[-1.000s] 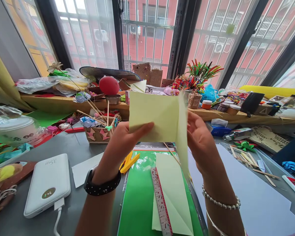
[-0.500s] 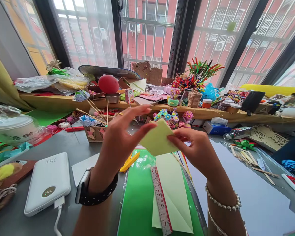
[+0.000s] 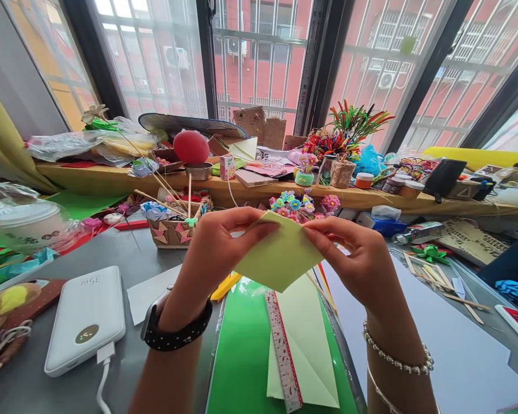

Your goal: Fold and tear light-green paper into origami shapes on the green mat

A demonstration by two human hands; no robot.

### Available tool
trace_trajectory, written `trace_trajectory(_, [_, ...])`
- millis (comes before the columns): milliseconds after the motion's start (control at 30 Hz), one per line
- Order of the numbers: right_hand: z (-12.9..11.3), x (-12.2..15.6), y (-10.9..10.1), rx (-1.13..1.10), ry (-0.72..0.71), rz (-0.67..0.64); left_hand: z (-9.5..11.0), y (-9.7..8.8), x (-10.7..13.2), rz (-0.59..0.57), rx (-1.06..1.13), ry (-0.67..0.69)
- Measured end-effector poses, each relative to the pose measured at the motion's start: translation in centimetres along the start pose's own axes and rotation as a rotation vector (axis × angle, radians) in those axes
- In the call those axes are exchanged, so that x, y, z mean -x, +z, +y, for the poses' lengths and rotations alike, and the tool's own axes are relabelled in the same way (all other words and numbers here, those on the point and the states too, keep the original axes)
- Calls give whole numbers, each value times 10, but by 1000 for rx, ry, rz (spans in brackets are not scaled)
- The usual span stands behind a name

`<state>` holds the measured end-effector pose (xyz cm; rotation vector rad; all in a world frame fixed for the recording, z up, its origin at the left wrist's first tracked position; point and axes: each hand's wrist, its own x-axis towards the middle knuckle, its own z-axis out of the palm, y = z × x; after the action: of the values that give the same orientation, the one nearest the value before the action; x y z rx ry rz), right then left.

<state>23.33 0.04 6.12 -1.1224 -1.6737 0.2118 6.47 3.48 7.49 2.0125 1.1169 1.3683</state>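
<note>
Folded paper gripped between both hands above the green folder

The left hand (image 3: 224, 241) pinched the pale yellow-green paper (image 3: 280, 259) along its upper left edge, thumb on the near face and fingers behind. The right hand (image 3: 351, 250) gripped the upper right edge between thumb and fingertips. The paper was held up in the air, one corner pointing down toward the near edge of the worktop (image 3: 144, 256). A smartwatch (image 3: 179, 328) with a dotted black band was on the left wrist; a beaded bracelet (image 3: 397, 359) circled the right.

Below the hands, a glossy green folder (image 3: 237, 351) extended toward the near edge. On it lay a pale green sheet (image 3: 317, 351) with a diagonal crease, and a patterned ruler (image 3: 284, 353) overlapped that sheet's left side. A yellow tool (image 3: 225, 286), partly hidden by the left hand and the paper, lay by the folder's far left corner.

Toward the worktop's left edge: a white power bank (image 3: 86, 322), cable (image 3: 103, 379) plugged in, and a small white sheet (image 3: 149, 299) to its right. Toward the right edge: a large white sheet (image 3: 435, 339), with thin wooden sticks (image 3: 435, 276) beyond it. Near the far edge: a decorated box (image 3: 171, 234) holding sticks, and a bunch of artificial flowers (image 3: 293, 202) behind the paper.
</note>
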Motion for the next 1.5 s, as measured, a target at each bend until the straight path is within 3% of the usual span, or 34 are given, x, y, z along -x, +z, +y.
trace_trajectory(267, [-5, 1, 2, 93, -117, -106, 3, 0, 1, -84, -146, 135])
trace_trajectory(433, [-3, 0, 4, 70, -84, -112, 3, 1, 2, -28, -222, 151])
trace_trajectory(700, [10, -3, -1, -37, 26, -23, -1, -8, 0, 48, -118, 25])
trace_trajectory(933, [24, -4, -8, -105, 136, 196, -8, -18, 0, 258, 7, -52])
trace_trajectory(1000, [25, -5, -6, -194, 154, 134, -11, -18, -1, 298, 70, -72])
trace_trajectory(1100, [22, -6, -1, -309, 205, -127, -15, -16, -3, 340, 148, -92])
trace_trajectory(1167, [19, -6, 3, -341, 241, -254, -17, -13, -5, 320, 153, -96])
trace_trajectory(1233, [19, -5, 6, -341, 261, -300, -21, -11, -8, 263, 115, -91])
trace_trajectory(1333, [21, -4, 9, -300, 266, -260, -26, -7, -12, 230, -37, -10])
trace_trajectory(1433, [24, -5, 12, -195, 263, -158, -24, -1, -12, 294, -304, 155])
trace_trajectory(1500, [24, -7, 13, -119, 254, -101, -19, 5, -9, 271, -440, 267])
